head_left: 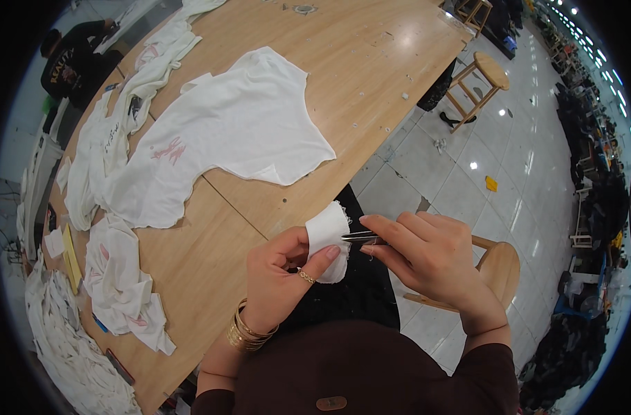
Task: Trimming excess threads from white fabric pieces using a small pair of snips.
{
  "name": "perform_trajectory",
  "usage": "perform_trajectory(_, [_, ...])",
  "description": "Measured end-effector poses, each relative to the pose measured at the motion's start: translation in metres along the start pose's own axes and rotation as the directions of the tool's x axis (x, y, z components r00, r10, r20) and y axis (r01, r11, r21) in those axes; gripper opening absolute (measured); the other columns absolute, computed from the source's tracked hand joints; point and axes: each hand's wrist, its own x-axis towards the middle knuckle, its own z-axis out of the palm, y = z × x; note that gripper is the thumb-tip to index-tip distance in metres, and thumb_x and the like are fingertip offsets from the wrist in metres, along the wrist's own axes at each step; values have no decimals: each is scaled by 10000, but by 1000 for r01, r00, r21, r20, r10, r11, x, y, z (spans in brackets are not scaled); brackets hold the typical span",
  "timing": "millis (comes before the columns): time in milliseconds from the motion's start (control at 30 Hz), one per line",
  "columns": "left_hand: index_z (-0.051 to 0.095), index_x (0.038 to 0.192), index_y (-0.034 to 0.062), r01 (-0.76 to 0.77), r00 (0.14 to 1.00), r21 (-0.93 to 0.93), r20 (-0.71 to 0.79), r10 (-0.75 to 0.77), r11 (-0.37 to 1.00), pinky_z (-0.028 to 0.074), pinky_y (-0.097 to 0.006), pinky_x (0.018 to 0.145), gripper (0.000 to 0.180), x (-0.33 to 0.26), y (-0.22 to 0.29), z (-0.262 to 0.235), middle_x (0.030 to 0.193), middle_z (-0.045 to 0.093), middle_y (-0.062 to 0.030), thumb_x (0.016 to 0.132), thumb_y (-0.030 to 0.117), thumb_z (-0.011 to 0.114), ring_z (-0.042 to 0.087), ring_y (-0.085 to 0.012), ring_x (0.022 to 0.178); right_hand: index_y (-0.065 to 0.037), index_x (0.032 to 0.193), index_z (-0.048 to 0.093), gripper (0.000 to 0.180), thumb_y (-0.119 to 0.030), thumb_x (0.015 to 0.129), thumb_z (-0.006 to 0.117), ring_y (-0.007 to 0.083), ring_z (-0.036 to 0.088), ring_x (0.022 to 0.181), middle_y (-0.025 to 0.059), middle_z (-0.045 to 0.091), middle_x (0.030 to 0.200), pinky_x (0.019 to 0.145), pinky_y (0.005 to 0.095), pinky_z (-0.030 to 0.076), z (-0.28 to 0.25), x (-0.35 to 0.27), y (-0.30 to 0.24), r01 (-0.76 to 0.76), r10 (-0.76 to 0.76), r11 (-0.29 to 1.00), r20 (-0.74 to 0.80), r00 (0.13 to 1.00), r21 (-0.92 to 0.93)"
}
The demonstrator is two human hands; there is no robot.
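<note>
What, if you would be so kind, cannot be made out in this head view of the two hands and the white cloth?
- Small metal tool: its tip is hidden by the white cloth piece; its rear lies under the right hand.
- Left hand: its palm faces away.
- Pink print on the white garment: too small.
- Garment pile: cut by the dark rim.

no packages, labels, signs or screens

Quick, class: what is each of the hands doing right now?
Left hand: closed on a small white cloth piece.
Right hand: closed, pinching metal tweezers against the cloth.
</note>
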Motion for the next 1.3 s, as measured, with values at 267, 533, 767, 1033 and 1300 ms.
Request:
perform_trajectory(267, [607, 978, -36, -11, 1000, -7, 13, 11, 1000, 501, -208, 656, 186, 0, 2, 0, 846, 668, -69, 818, 48, 653, 625, -84, 751, -120, 945, 583, 261, -220, 732, 696, 122, 500, 526, -15, 446, 629, 447, 260, 376, 1, 1, 0, 5, -5, 1000, -21, 1000, -19])
perform_trajectory(533, [608, 972, -36, -8, 1000, 6, 16, 8, 1000, 497, -204, 644, 183, 0, 1, 0, 832, 668, -68, 818, 53, 653, 623, -80, 739, -132, 924, 583, 239, -222, 732, 695, 111, 488, 529, -25, 435, 623, 444, 255, 372, 1, 1, -1, 6, -8, 998, -33, 999, -58])
perform_trajectory(767, [608, 967, -37, -3, 1000, -2, 24, 3, 1000, 498, -203, 639, 183, 0, 2, 0, 839, 671, -73, 816, 54, 655, 624, -79, 741, -137, 923, 582, 233, -228, 735, 687, 109, 479, 533, -28, 425, 626, 444, 252, 365, 1, 0, 0, 17, -20, 996, -30, 999, -91])
perform_trajectory(1033, [608, 961, -35, 27, 999, -4, 36, -27, 1000, 495, -200, 645, 181, 1, 3, -1, 847, 672, -75, 815, 59, 659, 626, -81, 741, -156, 899, 591, 214, -215, 717, 688, 99, 446, 549, -41, 412, 625, 452, 235, 343, 1, 0, 2, 40, -50, 988, -62, 997, -151])
perform_trajectory(1300, [609, 945, -32, 44, 999, -56, 10, -43, 997, 492, -201, 651, 168, 3, 3, 2, 833, 671, -74, 833, 85, 653, 621, -75, 733, -160, 886, 596, 211, -204, 703, 693, 98, 446, 553, -46, 416, 626, 454, 234, 341, 4, -1, 4, 43, -55, 989, -83, 995, -139])
